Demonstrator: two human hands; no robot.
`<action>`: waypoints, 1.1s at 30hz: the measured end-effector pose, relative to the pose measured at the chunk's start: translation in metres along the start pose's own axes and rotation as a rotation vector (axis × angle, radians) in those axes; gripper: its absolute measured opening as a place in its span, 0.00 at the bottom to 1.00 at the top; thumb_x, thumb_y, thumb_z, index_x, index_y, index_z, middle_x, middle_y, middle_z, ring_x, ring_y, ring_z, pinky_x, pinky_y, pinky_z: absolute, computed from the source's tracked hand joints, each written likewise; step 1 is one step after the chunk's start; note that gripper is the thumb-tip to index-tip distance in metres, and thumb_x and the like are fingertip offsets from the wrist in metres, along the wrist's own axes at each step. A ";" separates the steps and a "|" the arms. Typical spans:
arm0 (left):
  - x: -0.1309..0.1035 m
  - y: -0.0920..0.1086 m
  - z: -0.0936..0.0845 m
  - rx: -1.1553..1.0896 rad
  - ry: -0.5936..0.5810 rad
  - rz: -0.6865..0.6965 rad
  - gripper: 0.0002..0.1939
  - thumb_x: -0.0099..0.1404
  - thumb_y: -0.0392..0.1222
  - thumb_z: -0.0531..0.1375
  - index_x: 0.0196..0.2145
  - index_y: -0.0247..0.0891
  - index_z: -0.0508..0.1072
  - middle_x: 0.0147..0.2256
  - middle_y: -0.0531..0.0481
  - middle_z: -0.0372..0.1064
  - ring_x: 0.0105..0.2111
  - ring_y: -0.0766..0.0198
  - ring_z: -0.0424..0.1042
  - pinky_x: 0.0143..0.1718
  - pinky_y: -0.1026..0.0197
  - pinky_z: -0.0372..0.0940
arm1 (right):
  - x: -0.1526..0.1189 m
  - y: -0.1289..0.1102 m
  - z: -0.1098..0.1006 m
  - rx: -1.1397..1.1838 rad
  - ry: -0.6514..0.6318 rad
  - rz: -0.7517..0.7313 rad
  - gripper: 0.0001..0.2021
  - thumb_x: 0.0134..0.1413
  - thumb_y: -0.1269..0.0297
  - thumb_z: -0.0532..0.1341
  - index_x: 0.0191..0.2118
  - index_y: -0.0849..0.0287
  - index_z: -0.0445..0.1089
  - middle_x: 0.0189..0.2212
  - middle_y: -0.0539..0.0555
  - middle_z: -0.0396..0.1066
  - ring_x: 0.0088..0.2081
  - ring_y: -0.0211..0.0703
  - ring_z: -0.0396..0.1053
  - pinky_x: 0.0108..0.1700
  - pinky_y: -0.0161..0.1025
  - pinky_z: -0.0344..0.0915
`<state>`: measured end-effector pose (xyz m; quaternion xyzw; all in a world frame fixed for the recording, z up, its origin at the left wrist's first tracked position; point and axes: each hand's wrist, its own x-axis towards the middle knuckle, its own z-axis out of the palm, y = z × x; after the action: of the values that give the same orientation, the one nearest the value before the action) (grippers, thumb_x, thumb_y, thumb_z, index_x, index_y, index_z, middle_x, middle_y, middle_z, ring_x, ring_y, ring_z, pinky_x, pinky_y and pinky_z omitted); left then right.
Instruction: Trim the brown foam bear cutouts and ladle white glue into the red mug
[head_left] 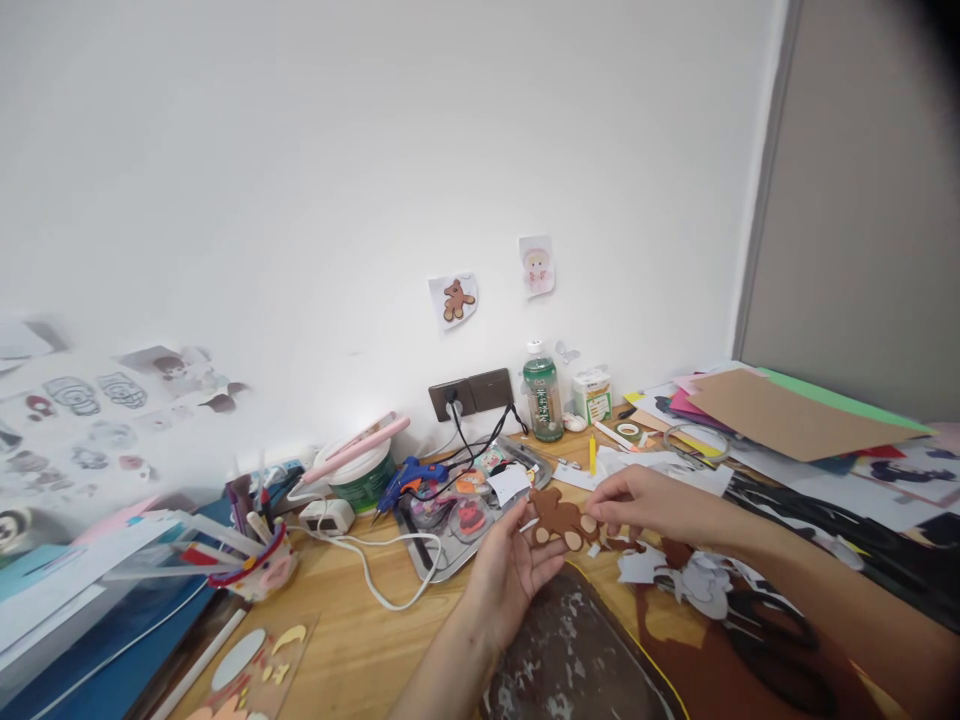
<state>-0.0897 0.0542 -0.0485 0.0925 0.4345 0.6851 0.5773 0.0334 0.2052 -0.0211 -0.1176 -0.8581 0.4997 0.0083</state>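
A brown bear cutout [555,516] with tan paw pads lies across the fingers of my left hand [514,565], its thumb at the bear's left edge. My right hand [637,500] pinches the bear's right side, beside a tan foot pad. Below my hands is a dark brown board with a yellow edge [577,640], its surface marked with whitish smears. Brown sheet scraps [679,640] and black-handled scissors [780,630] lie under and beside my right forearm. A small drawing of a similar bear [455,300] is stuck on the wall.
A metal tray [442,565] carries colourful pieces, with a blue glue gun [409,480] over its left side. Behind stand a green-labelled bottle [543,395] and a small box [592,396]. Coloured sheets [795,410] pile at right. A pen cup [259,570] stands left.
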 end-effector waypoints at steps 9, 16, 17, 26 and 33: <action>-0.001 0.001 0.001 -0.011 -0.013 -0.011 0.20 0.59 0.46 0.51 0.46 0.31 0.63 0.33 0.45 0.69 0.26 0.67 0.70 0.23 0.71 0.62 | 0.007 0.015 0.007 0.048 0.019 0.033 0.14 0.46 0.55 0.57 0.28 0.62 0.70 0.18 0.50 0.65 0.21 0.35 0.61 0.23 0.29 0.58; 0.001 -0.003 0.000 -0.033 -0.016 0.005 0.22 0.58 0.46 0.51 0.47 0.31 0.61 0.31 0.44 0.69 0.25 0.68 0.70 0.21 0.71 0.61 | 0.009 0.019 0.010 0.097 0.014 0.044 0.13 0.44 0.57 0.58 0.23 0.62 0.68 0.17 0.48 0.64 0.19 0.32 0.58 0.21 0.28 0.56; 0.002 -0.003 -0.001 -0.038 -0.018 0.003 0.21 0.58 0.46 0.51 0.46 0.31 0.62 0.31 0.44 0.69 0.25 0.68 0.70 0.21 0.71 0.61 | 0.010 0.020 0.010 0.109 0.016 0.051 0.12 0.43 0.57 0.59 0.23 0.62 0.68 0.16 0.48 0.64 0.19 0.32 0.59 0.21 0.28 0.56; 0.001 -0.001 0.001 -0.055 -0.022 -0.001 0.18 0.58 0.47 0.52 0.42 0.32 0.64 0.28 0.46 0.69 0.23 0.67 0.70 0.19 0.71 0.61 | 0.013 0.021 0.009 0.203 0.004 0.074 0.13 0.39 0.56 0.61 0.21 0.63 0.68 0.15 0.48 0.65 0.18 0.31 0.59 0.20 0.27 0.56; 0.002 0.001 0.000 -0.100 -0.007 0.008 0.15 0.58 0.44 0.51 0.40 0.32 0.64 0.28 0.47 0.69 0.27 0.63 0.72 0.19 0.70 0.61 | 0.015 0.021 0.009 0.236 0.032 0.079 0.15 0.39 0.53 0.62 0.22 0.64 0.69 0.16 0.50 0.66 0.18 0.32 0.61 0.19 0.27 0.56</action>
<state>-0.0906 0.0557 -0.0484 0.0675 0.3972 0.7082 0.5798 0.0215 0.2108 -0.0456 -0.1577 -0.7878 0.5952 0.0162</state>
